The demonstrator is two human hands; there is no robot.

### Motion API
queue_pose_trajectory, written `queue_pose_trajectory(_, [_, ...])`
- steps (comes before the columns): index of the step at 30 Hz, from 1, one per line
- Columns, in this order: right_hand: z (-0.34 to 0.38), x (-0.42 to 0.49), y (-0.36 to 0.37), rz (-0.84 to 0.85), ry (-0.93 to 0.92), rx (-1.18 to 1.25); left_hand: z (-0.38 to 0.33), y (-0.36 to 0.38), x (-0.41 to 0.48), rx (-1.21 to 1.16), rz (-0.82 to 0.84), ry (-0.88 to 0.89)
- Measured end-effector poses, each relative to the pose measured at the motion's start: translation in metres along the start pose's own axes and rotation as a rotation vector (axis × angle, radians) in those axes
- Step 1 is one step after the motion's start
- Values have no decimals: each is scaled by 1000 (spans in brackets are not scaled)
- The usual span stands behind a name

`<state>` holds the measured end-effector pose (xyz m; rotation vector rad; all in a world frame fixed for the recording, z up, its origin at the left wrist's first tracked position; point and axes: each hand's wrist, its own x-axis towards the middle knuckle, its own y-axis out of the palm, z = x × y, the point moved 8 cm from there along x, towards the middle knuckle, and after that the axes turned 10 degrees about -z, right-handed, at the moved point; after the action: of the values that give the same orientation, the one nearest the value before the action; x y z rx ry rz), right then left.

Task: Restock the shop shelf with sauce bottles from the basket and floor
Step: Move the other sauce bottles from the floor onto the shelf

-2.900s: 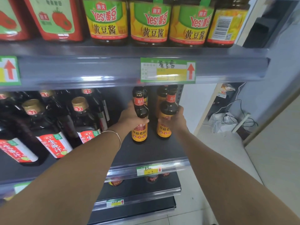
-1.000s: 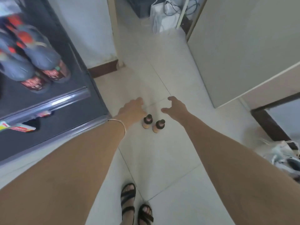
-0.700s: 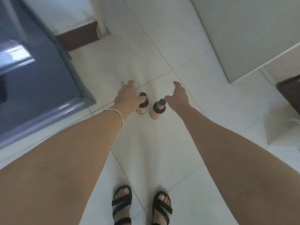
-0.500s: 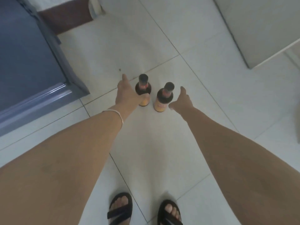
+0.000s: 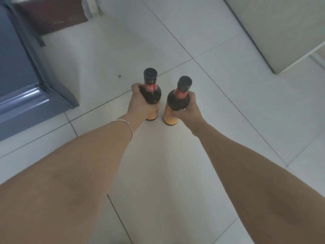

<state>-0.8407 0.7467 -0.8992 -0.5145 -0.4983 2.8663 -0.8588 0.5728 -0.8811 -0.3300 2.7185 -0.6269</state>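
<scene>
Two dark sauce bottles with black caps, red neck bands and orange labels stand close together over the white tiled floor. My left hand (image 5: 140,104) is wrapped around the body of the left bottle (image 5: 152,93). The right bottle (image 5: 179,99) is gripped from its right side by my right hand (image 5: 190,110). Both bottles are upright; whether their bases still touch the floor I cannot tell. The shelf's stocked levels are out of view.
The grey base of the shelf unit (image 5: 26,103) fills the left edge. A brown skirting board (image 5: 51,20) runs at the top left. A pale cabinet or panel (image 5: 281,29) stands at the upper right. White floor tiles (image 5: 158,173) lie between.
I turned from the shelf down to the floor. Both hands reached the two bottles standing there and have closed around them; half a second ago the fingers were still apart.
</scene>
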Motion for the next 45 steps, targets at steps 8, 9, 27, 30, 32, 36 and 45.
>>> queue_pose_trajectory(8, [9, 3, -6, -49, 20, -92, -13, -12, -7, 107, -51, 64])
queue_pose_trajectory(9, [15, 0, -9, -50, 26, -115, -17, -17, -10, 118, -54, 47])
queue_pose_trajectory(27, [395, -192, -106, 60, -37, -253, -336, -266, -170, 191, -7, 111])
queue_pose_trajectory(30, [482, -221, -120, 70, -74, -220, -409, -325, -193, 181, -40, 149])
queue_pose_trajectory(32, [535, -240, -128, 78, -114, -206, -451, -363, -206, 168, -77, 170])
queue_pose_trajectory(36, [616, -276, -141, 75, -202, -170, -510, -430, -235, 123, -153, 201])
queue_pose_trajectory(45, [723, -370, -143, 132, -363, -83, -554, -556, -325, 34, -409, 215])
